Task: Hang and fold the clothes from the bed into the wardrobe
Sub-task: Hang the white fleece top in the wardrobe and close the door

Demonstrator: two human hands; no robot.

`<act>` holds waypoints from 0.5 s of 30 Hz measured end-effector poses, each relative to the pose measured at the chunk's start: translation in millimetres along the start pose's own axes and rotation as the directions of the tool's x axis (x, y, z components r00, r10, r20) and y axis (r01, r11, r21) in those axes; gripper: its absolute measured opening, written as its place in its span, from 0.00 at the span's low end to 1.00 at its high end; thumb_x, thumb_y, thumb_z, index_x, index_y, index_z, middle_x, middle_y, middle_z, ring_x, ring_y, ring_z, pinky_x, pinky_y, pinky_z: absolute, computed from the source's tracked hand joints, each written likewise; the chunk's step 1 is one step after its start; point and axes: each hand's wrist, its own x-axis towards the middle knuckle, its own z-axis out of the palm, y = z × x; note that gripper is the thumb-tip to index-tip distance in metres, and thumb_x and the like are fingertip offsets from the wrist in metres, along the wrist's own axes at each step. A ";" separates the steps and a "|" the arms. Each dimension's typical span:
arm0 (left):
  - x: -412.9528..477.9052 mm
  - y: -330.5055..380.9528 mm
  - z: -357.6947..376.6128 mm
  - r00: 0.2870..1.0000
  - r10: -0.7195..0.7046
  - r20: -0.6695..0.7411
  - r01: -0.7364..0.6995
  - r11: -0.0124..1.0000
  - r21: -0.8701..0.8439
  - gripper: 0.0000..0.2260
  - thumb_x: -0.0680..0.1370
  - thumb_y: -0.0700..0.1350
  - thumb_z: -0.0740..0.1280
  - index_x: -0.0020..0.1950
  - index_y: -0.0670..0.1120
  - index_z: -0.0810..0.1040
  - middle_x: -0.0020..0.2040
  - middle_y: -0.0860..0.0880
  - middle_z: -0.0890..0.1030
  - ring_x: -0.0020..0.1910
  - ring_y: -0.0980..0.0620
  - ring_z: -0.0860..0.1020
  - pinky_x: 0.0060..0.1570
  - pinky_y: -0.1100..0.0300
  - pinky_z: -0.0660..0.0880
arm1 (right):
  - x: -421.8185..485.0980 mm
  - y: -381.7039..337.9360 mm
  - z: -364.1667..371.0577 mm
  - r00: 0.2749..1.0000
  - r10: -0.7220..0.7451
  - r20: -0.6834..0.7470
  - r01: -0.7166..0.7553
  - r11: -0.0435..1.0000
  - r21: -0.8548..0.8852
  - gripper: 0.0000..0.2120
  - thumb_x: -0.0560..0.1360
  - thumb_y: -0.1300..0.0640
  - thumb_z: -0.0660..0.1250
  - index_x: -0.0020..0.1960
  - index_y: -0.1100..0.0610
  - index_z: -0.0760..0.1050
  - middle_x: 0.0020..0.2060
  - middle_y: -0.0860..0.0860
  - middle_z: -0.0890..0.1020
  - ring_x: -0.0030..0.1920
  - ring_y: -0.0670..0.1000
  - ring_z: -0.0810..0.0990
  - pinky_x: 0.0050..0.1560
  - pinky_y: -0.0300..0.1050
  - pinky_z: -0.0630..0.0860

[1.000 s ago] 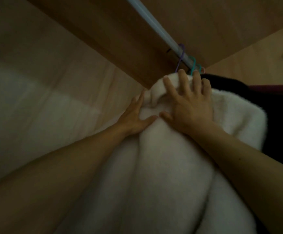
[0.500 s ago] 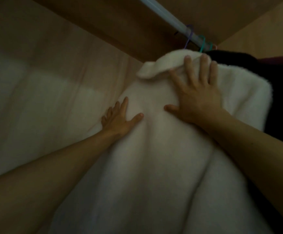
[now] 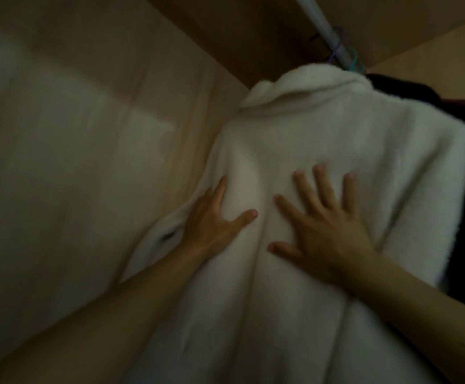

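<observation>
A fluffy white coat (image 3: 322, 128) hangs on the metal wardrobe rail (image 3: 322, 29), its collar turned up near the hanger hooks (image 3: 345, 58). My right hand (image 3: 328, 225) lies flat on the coat's back with the fingers spread. My left hand (image 3: 214, 220) rests on the coat's left side, fingers straight along the edge and thumb stretched across the fabric. Neither hand holds anything.
The wardrobe's wooden side wall (image 3: 87, 162) runs along the left, close to the coat. Dark garments (image 3: 447, 112) hang on the rail just right of the white coat. The wardrobe's top panel (image 3: 253, 31) is above.
Both hands have slid down the coat from its collar to the middle of its back. The collar, covered by my right hand before, now shows fully.
</observation>
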 end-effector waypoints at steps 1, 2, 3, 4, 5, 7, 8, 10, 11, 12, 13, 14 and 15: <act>-1.4 2.4 16.5 1.000 0.002 -0.011 -0.002 0.999 -0.038 0.50 0.63 0.80 0.58 0.80 0.61 0.48 0.81 0.49 0.58 0.79 0.47 0.59 0.76 0.50 0.59 | -2.0 3.3 0.8 1.000 0.000 0.002 0.000 1.000 -0.011 0.46 0.67 0.21 0.36 0.80 0.40 0.44 0.80 0.55 0.40 0.77 0.64 0.30 0.70 0.73 0.32; -3.3 5.4 33.7 1.000 0.003 -0.017 -0.004 0.998 -0.057 0.48 0.65 0.80 0.57 0.80 0.62 0.47 0.81 0.48 0.59 0.78 0.46 0.59 0.76 0.49 0.59 | -2.8 7.0 0.9 1.000 -0.002 0.006 0.002 1.000 -0.021 0.46 0.67 0.21 0.37 0.80 0.41 0.45 0.80 0.56 0.41 0.77 0.64 0.31 0.70 0.73 0.33; -5.6 8.7 50.6 1.000 0.005 -0.015 -0.006 0.999 -0.049 0.46 0.67 0.79 0.55 0.80 0.62 0.46 0.81 0.47 0.58 0.79 0.45 0.59 0.76 0.48 0.59 | -3.3 10.6 0.6 1.000 -0.006 0.014 0.007 0.999 -0.034 0.45 0.68 0.21 0.39 0.80 0.41 0.46 0.80 0.56 0.41 0.77 0.64 0.31 0.69 0.74 0.33; -8.3 11.4 65.9 1.000 0.007 -0.006 -0.007 1.000 -0.015 0.44 0.69 0.78 0.53 0.80 0.62 0.44 0.81 0.46 0.56 0.79 0.43 0.57 0.76 0.46 0.57 | -4.6 13.6 0.2 1.000 -0.010 0.029 0.012 0.999 -0.047 0.45 0.68 0.21 0.40 0.80 0.41 0.46 0.80 0.56 0.41 0.77 0.64 0.31 0.69 0.74 0.33; -11.3 13.6 78.3 1.000 0.004 0.007 -0.004 1.000 0.027 0.41 0.72 0.76 0.52 0.80 0.64 0.42 0.82 0.46 0.53 0.80 0.41 0.54 0.77 0.44 0.55 | -6.1 15.4 -0.6 0.999 -0.013 0.046 0.015 0.998 -0.060 0.44 0.69 0.22 0.42 0.80 0.42 0.46 0.80 0.56 0.41 0.77 0.64 0.31 0.69 0.74 0.32; -17.4 16.4 90.5 0.999 -0.011 0.031 0.008 0.997 0.077 0.37 0.74 0.74 0.49 0.79 0.66 0.39 0.83 0.49 0.48 0.80 0.40 0.48 0.77 0.42 0.50 | -11.0 18.2 -2.4 0.997 -0.017 0.070 0.023 0.996 -0.084 0.43 0.70 0.23 0.45 0.80 0.42 0.46 0.80 0.55 0.40 0.77 0.64 0.31 0.69 0.73 0.32; -20.3 16.7 90.4 0.999 -0.013 0.038 0.010 0.996 0.089 0.35 0.75 0.73 0.48 0.78 0.66 0.38 0.83 0.50 0.46 0.80 0.40 0.47 0.78 0.42 0.48 | -14.7 18.9 -4.0 0.997 -0.021 0.077 0.028 0.996 -0.084 0.42 0.71 0.24 0.45 0.80 0.42 0.46 0.80 0.55 0.40 0.77 0.63 0.31 0.69 0.73 0.32; -30.4 13.8 83.4 0.999 0.007 0.037 -0.012 0.989 0.144 0.33 0.78 0.71 0.49 0.78 0.65 0.38 0.82 0.48 0.45 0.80 0.40 0.46 0.78 0.43 0.46 | -26.1 18.4 -7.6 0.995 -0.032 0.094 0.039 0.997 -0.070 0.41 0.72 0.25 0.43 0.80 0.42 0.45 0.80 0.54 0.40 0.77 0.62 0.32 0.70 0.72 0.31; -38.5 10.6 78.5 0.999 0.025 0.033 -0.031 0.983 0.181 0.33 0.78 0.70 0.49 0.78 0.65 0.37 0.82 0.47 0.45 0.80 0.40 0.46 0.78 0.43 0.46 | -33.5 16.8 -8.7 0.994 -0.038 0.105 0.045 0.997 -0.063 0.40 0.72 0.25 0.41 0.80 0.41 0.44 0.80 0.54 0.40 0.78 0.62 0.33 0.70 0.72 0.32; -48.0 6.9 73.0 0.999 0.041 0.035 -0.047 0.976 0.212 0.32 0.79 0.70 0.48 0.78 0.65 0.36 0.82 0.46 0.45 0.80 0.40 0.46 0.77 0.44 0.45 | -41.9 14.5 -9.6 0.992 -0.042 0.118 0.049 0.997 -0.057 0.40 0.71 0.25 0.39 0.80 0.41 0.43 0.80 0.54 0.40 0.78 0.62 0.33 0.70 0.72 0.32; -58.1 3.2 67.8 0.998 0.047 0.043 -0.056 0.970 0.238 0.33 0.78 0.70 0.47 0.78 0.66 0.35 0.82 0.45 0.45 0.80 0.40 0.45 0.77 0.44 0.44 | -50.2 11.9 -10.5 0.990 -0.046 0.132 0.053 0.997 -0.051 0.40 0.71 0.25 0.37 0.79 0.40 0.41 0.80 0.54 0.40 0.78 0.62 0.33 0.70 0.72 0.32; -68.6 -0.6 63.0 0.998 0.044 0.053 -0.056 0.963 0.262 0.33 0.77 0.72 0.46 0.77 0.66 0.34 0.82 0.45 0.45 0.80 0.40 0.45 0.77 0.43 0.42 | -58.3 9.8 -11.1 0.988 -0.053 0.148 0.060 0.997 -0.046 0.41 0.70 0.24 0.36 0.79 0.40 0.40 0.80 0.54 0.39 0.77 0.62 0.32 0.70 0.72 0.31; -78.6 -4.3 59.0 0.998 0.035 0.059 -0.051 0.958 0.283 0.34 0.75 0.73 0.44 0.76 0.68 0.33 0.82 0.45 0.45 0.80 0.41 0.44 0.75 0.41 0.39 | -65.9 8.3 -11.2 0.984 -0.058 0.168 0.067 0.997 -0.045 0.42 0.70 0.23 0.36 0.79 0.39 0.38 0.80 0.54 0.38 0.77 0.62 0.31 0.70 0.71 0.31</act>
